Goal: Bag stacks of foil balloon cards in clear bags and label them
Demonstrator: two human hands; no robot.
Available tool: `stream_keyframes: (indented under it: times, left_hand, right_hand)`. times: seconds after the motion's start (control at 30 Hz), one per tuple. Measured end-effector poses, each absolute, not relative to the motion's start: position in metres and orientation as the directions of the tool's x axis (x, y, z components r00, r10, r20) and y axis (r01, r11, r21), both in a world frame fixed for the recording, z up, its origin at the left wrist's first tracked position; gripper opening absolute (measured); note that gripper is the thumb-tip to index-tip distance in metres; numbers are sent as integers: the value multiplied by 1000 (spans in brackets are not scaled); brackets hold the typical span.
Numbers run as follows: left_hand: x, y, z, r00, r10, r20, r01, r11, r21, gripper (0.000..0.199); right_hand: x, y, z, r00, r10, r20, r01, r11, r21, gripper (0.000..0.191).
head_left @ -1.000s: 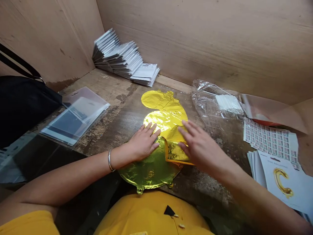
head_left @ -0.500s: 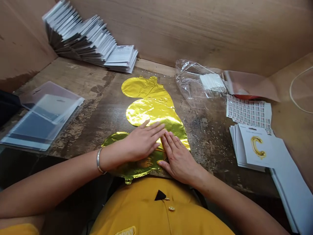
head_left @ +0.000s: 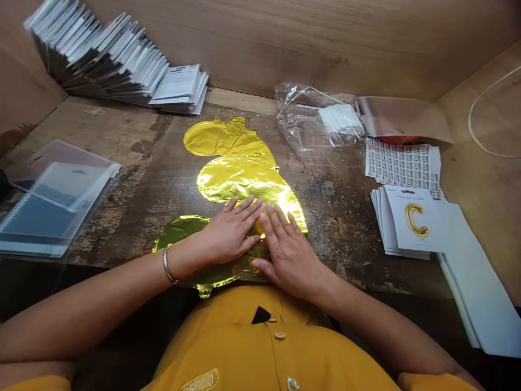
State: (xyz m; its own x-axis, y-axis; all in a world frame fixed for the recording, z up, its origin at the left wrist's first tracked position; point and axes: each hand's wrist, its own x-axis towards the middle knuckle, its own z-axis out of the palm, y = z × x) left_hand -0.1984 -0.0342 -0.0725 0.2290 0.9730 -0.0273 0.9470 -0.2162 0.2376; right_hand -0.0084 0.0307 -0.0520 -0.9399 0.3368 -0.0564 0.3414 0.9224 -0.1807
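A flat gold foil balloon (head_left: 240, 176) lies across the wooden table in front of me, its curved lobes pointing left and its near end close to my body. My left hand (head_left: 233, 231) rests flat on the lower part of the foil, fingers stretched out. Beside it, my right hand (head_left: 287, 252) also lies on the foil with fingers extended and thumb toward the left hand. The fingertips of both hands nearly meet. The foil beneath the palms is hidden.
Stacks of white packets (head_left: 179, 87) stand at the back left. Clear plastic sleeves (head_left: 52, 212) lie at left. Behind right is a clear bag (head_left: 299, 122) with white sticks (head_left: 341, 119). Sticker sheets (head_left: 402, 163), a "C" balloon card (head_left: 415, 220) and white card sheets (head_left: 476, 282) sit at right.
The whole view has shifted somewhat, moving the scene left and up. Both hands stay flat on the foil, the right one now slightly closer beside the left.
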Motion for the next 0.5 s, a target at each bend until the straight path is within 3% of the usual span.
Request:
stream_keyframes:
  times: [0.1, 0.17, 0.27, 0.33, 0.43, 0.5]
  left_hand:
    - [-200, -34, -70, 236, 971, -33, 948, -222, 228, 64]
    - [-200, -34, -67, 236, 971, -48, 948, -219, 229, 64]
    - [-199, -33, -65, 233, 971, -62, 949, -213, 231, 65]
    - [-198, -33, -64, 229, 972, -61, 951, -210, 227, 65]
    - [-197, -33, -63, 229, 971, -61, 952, -211, 220, 64]
    - [-197, -33, -64, 237, 969, -65, 951, -217, 220, 64]
  right_hand:
    - [18, 29, -54, -949, 287, -129, 306, 935, -177, 86]
    - [42, 32, -54, -920, 365, -146, 383, 916, -122, 79]
    - [67, 33, -49, -849, 528, -16, 528, 849, -23, 74]
    - [69, 29, -46, -865, 500, 33, 500, 866, -15, 76]
    - [66, 21, -44, -921, 387, -45, 389, 920, -48, 72]
    - [69, 21, -38, -898, 435, -67, 437, 899, -29, 61]
